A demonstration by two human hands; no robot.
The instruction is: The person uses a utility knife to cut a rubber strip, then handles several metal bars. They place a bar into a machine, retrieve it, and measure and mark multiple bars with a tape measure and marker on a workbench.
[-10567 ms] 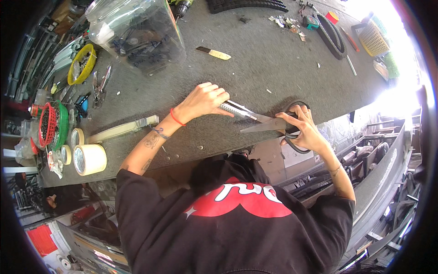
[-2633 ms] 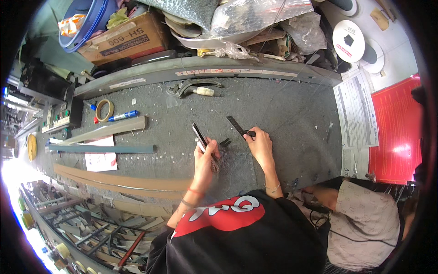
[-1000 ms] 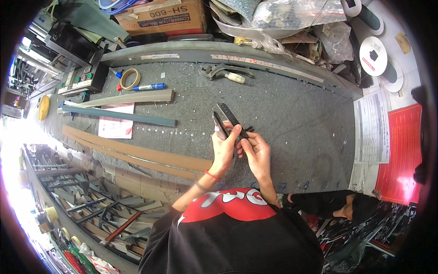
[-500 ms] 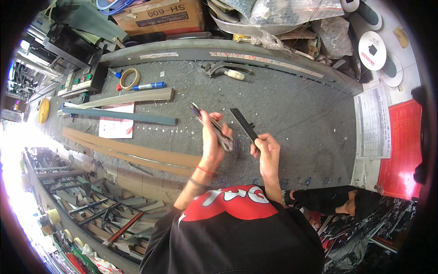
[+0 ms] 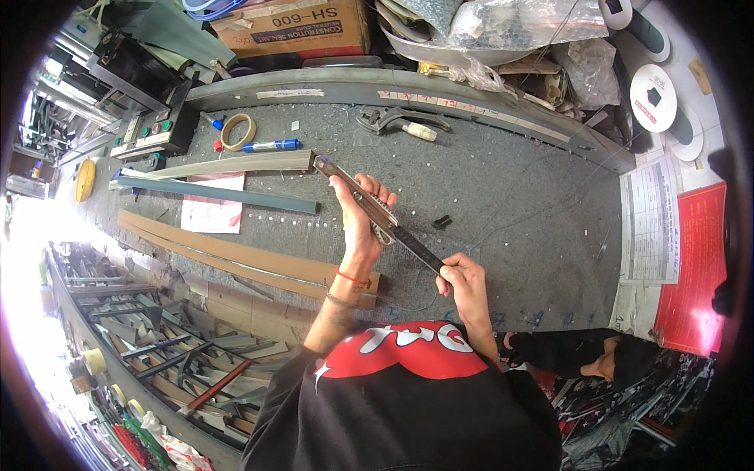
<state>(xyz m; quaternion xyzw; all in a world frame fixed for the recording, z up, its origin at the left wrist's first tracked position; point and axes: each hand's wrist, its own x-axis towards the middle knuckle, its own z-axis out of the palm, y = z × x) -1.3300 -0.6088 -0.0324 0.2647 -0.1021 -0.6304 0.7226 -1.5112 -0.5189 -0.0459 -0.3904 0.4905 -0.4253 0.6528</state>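
Observation:
A long metal hand tool [image 5: 355, 195], silver and brown with a ridged edge, lies slanted in my left hand [image 5: 360, 224]. The fingers of that hand are wrapped round it; its exact kind is unclear. My right hand [image 5: 465, 284] pinches a short flat black strip [image 5: 418, 250] by its near end. The strip's far end meets the tool's lower end, in line with it; whether it sits inside the tool is hidden. Just beyond the strip, a small black piece [image 5: 442, 222] rests on the grey worktable [image 5: 518, 235].
Brown [image 5: 236, 253], beige [image 5: 259, 165] and blue-grey [image 5: 228, 196] profiles lie at the left. Behind them are a tape roll [image 5: 238, 132], a blue marker [image 5: 272, 145] and a clamp-like tool [image 5: 400, 124]. A bin of offcuts [image 5: 173, 345] stands below left.
The tool and the black strip, held apart before, now meet end to end. My left hand has turned the tool. The view has shifted slightly, and the small black piece shows fully.

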